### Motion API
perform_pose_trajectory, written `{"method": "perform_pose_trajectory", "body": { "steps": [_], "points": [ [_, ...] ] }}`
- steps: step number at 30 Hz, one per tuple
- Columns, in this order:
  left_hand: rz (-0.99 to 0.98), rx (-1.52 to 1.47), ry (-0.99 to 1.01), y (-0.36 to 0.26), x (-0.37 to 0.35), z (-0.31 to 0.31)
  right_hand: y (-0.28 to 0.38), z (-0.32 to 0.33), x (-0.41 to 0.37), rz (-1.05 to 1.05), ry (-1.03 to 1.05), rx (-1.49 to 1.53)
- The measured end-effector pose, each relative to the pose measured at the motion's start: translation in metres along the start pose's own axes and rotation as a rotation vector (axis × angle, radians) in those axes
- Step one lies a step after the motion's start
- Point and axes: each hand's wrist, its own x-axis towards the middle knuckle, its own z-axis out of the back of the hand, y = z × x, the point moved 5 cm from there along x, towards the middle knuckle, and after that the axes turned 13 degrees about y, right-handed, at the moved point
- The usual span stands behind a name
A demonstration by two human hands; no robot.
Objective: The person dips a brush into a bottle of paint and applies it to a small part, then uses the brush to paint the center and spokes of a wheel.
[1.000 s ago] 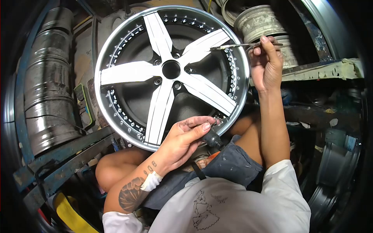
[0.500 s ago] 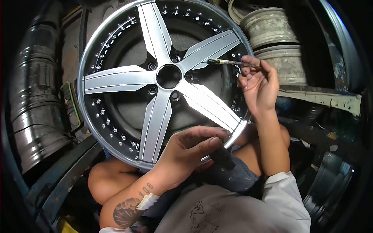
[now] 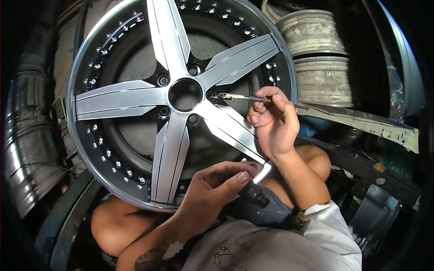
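Old wheel parts crowd this cramped workshop, with two pale rims point(image 3: 316, 34) stacked at the far right. One wheel point(image 3: 117, 97) with five spokes stands propped on the person's lap, centre of the scene. The left hand point(image 3: 212, 189) has its fingers clamped on the wheel's near edge. The right hand point(image 3: 271, 124) pinches one thin brush point(image 3: 237, 97), its tip at the spoke root just right of the hub. It looks like fine touch-up work, so the next stroke wants the wheel held steady and a light drag.

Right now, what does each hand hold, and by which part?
The right hand pinches a thin brush by the middle of its handle. The left hand grips the wheel at its lower rim.
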Motion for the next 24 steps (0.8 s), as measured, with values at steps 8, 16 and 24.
{"method": "perform_pose_trajectory", "body": {
  "steps": [8,16,24],
  "points": [
    [-0.069,-0.016,0.017,-0.007,0.000,-0.006,0.037,0.005,0.041,0.191,0.136,-0.134],
    [-0.019,-0.071,0.038,-0.008,-0.002,-0.014,0.068,-0.016,0.079,0.031,0.595,-0.894],
    [-0.043,-0.023,0.051,-0.007,-0.006,-0.016,0.051,-0.021,0.094,-0.118,0.726,-1.082]
  ]
}}
